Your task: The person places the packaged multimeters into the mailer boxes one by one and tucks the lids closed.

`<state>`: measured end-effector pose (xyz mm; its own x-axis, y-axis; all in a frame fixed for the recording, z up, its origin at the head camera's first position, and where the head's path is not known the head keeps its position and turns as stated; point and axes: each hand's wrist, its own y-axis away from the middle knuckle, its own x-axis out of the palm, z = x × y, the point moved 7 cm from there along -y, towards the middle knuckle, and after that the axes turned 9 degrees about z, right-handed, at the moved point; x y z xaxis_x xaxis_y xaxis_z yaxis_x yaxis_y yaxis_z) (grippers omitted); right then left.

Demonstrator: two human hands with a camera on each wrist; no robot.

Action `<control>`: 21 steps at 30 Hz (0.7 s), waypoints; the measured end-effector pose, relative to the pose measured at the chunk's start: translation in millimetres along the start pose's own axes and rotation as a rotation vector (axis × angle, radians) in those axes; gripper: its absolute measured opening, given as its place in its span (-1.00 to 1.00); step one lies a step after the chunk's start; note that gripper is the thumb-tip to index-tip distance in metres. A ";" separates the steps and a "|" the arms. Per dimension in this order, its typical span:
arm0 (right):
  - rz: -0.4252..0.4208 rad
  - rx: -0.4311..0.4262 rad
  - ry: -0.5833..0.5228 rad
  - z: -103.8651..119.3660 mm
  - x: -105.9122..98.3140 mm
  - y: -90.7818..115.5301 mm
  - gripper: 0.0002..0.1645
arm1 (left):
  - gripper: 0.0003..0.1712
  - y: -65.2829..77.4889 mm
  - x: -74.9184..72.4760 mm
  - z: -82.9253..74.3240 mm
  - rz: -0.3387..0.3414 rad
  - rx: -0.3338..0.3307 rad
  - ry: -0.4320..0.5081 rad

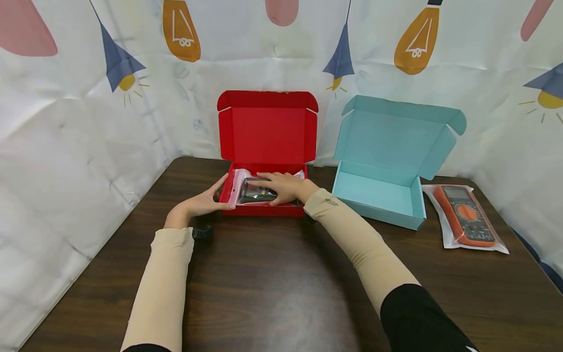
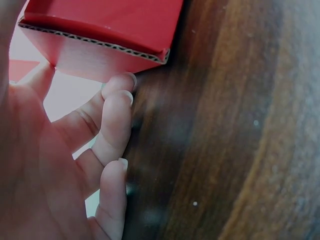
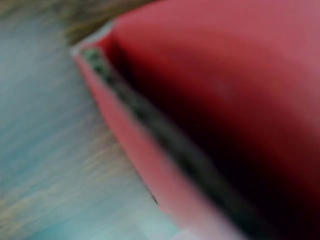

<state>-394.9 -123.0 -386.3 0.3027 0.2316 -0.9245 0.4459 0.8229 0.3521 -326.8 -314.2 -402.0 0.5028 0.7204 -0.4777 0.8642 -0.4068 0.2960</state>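
A red cardboard box (image 1: 268,210) stands with its lid raised, and a dark handheld device (image 1: 255,194) in a clear plastic bag (image 1: 236,189) lies inside it. My left hand (image 1: 200,203) holds the box's left side, thumb at the front corner and a finger toward the back. In the left wrist view, curled fingertips (image 2: 117,107) meet the lower edge of the box wall. Over the bagged device my right hand (image 1: 285,188) grips it, fingers across the far part and thumb at the near side. The right wrist view is blurred and shows only a red box edge (image 3: 155,130).
An open light blue box (image 1: 378,208) stands right of the red one, its lid leaning back. Farther right, an orange multimeter (image 1: 467,215) in a clear bag lies on the dark wooden table (image 1: 264,293). A patterned white cloth (image 1: 272,73) hangs behind.
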 end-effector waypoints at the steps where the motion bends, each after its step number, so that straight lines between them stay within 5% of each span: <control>1: 0.004 0.005 -0.001 -0.6 0.4 0.6 0.22 | 0.31 -0.5 0.3 -0.4 0.000 0.001 -0.002; 21: 0.000 0.060 -0.018 -3.3 -2.3 23.9 0.17 | 0.29 -3.2 -2.9 4.7 0.003 0.008 -0.049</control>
<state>-387.7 -102.1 -376.2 0.3173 0.2221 -0.9220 0.4955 0.7901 0.3608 -330.9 -317.6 -405.5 0.5053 0.6909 -0.5170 0.8628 -0.4134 0.2909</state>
